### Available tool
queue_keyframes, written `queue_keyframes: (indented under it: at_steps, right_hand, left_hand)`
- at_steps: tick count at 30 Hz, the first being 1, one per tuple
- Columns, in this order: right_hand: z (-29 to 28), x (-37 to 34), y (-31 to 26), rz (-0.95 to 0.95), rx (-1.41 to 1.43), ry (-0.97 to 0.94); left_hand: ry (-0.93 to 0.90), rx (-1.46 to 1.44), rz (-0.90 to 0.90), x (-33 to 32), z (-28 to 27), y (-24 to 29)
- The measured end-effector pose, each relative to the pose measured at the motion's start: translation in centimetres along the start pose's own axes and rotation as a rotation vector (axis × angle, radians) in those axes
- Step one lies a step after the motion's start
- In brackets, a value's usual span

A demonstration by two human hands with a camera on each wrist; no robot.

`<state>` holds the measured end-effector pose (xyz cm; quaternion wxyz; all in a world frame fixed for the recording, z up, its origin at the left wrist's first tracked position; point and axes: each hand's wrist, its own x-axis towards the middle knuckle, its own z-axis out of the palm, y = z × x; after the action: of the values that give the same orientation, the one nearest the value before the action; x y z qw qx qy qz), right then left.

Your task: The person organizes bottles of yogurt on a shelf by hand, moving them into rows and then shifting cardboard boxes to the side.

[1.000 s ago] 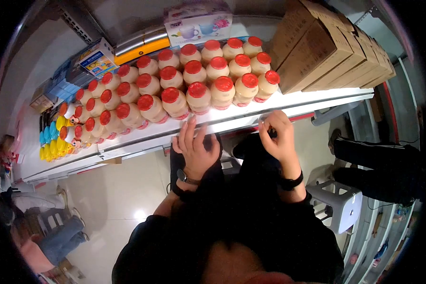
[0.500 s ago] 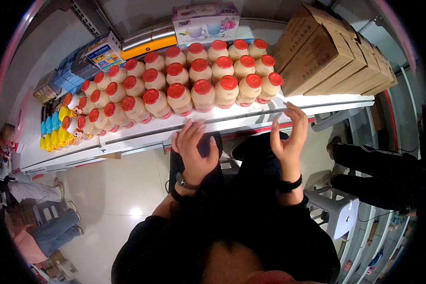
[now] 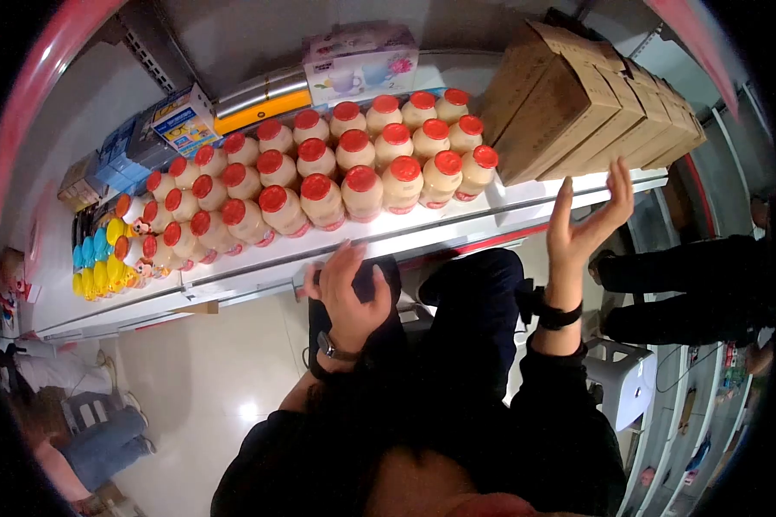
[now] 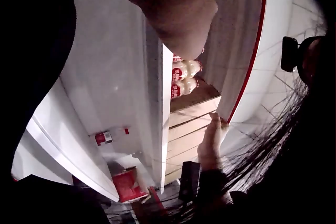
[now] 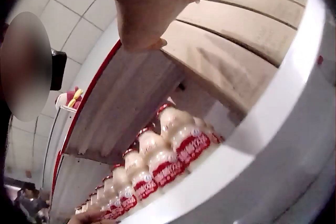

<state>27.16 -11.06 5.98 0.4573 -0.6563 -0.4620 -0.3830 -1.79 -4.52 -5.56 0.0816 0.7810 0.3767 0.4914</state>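
Observation:
In the head view my left hand (image 3: 351, 297) hovers over my lap just short of the shelf edge, its fingers loosely bent around nothing. My right hand (image 3: 582, 226) is raised at the right, fingers and thumb spread, in front of the cardboard boxes (image 3: 569, 112). Rows of cream-coloured drink bottles (image 3: 363, 194) with red caps stand upright on the white shelf (image 3: 457, 220), beyond my left hand. The right wrist view shows the bottles (image 5: 152, 153) with red labels, and my right hand (image 5: 152, 11) near the cartons.
Small yellow-and-blue bottles (image 3: 100, 263) stand at the shelf's left end. A mug gift box (image 3: 362, 67) and a yellow box (image 3: 267, 110) are behind the bottles. At the right are a grey stool (image 3: 625, 388) and another person's dark-clad legs (image 3: 672, 267); more people are at the lower left.
My right hand has opened from a curled pose, then moved right and up toward the cardboard boxes. The left hand has stayed near the shelf edge with a small shift downward.

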Motion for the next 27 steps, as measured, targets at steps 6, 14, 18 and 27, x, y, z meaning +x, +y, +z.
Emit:
queue_keyframes:
  at_steps: [6, 14, 18, 27]
  right_hand:
    - [1.2, 6.1, 0.5, -0.125, -0.136, -0.087]
    - [1.5, 6.6, -0.3, -0.168, -0.169, -0.089]
    - [1.3, 5.7, -0.7, -0.168, -0.172, -0.059]
    - [2.2, 4.5, 0.2, -0.16, 0.114, -0.017]
  left_hand:
    - [0.02, -0.003, 0.009, -0.1, 0.1, 0.0]
    - [0.032, 0.018, 0.025, -0.2, 0.3, -0.1]
    - [0.036, 0.035, 0.044, -0.3, 0.4, -0.1]
    - [0.055, 0.051, 0.062, -0.2, 0.6, -0.2]
